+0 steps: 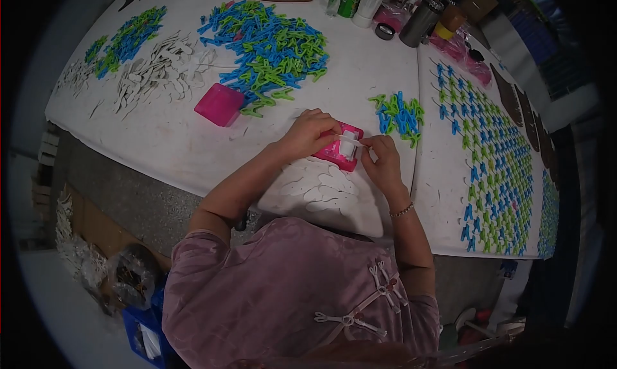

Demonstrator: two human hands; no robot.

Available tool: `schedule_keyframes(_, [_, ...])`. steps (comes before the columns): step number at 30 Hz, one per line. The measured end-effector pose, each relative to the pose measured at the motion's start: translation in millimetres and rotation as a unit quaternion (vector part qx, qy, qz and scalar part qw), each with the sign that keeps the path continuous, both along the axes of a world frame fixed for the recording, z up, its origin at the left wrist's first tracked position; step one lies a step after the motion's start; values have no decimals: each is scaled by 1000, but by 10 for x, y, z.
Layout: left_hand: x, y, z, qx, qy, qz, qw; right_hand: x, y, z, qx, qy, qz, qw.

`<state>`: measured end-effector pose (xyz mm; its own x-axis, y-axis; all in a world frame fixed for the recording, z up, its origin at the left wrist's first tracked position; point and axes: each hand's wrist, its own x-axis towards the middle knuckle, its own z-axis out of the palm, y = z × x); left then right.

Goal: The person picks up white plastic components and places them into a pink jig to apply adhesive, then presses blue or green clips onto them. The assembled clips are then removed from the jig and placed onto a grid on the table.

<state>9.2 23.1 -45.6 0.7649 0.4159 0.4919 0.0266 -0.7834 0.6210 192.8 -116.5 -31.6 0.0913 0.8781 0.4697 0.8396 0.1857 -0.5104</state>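
Observation:
My left hand (310,135) is closed in a pinch at the left of a small pink box (348,165) on the table. My right hand (384,162) pinches from the other side. A thin white strip (351,140) spans the gap between my fingertips, above a white block or roll (348,150) inside the box. What exactly the strip is, I cannot make out. Right in front of me, flat white curved pieces (329,190) lie overlapping on a pale surface. A pink lid-like square (220,105) rests farther left.
A big heap of blue and green clothespins (276,44) lies beyond my hands, with a smaller pile (400,117) at right. White strips (154,70) are heaped left. Rows of clipped clothespins (495,163) cover the right table. Bottles (369,6) stand at the back.

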Motion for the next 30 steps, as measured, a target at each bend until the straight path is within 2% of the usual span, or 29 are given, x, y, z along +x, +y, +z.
schedule_keyframes(10, [60,-5,7,-7,11,-8,1000,25,-38,12,14,-15,-4,1000])
schedule_keyframes(13, [125,2,-10,-5,21,-27,999,33,-55,113,24,-35,-22,999])
schedule_keyframes(19, [244,-26,23,2,23,-38,999,11,30,351,32,-1,-17,999])
schedule_keyframes(22, [278,-47,42,-5,23,-39,999,-28,92,366,39,52,-4,998])
schedule_keyframes(24, [288,-53,44,-6,22,-38,999,-34,127,303,13,194,13,981])
schedule_keyframes(25, [287,-51,38,-5,21,-37,999,-20,142,247,13,192,14,981])
schedule_keyframes(27, [285,-43,9,-46,4,-57,997,4,175,124,4,314,42,949])
schedule_keyframes(30, [297,-52,-49,-85,-34,-50,995,-40,156,-15,-37,317,26,947])
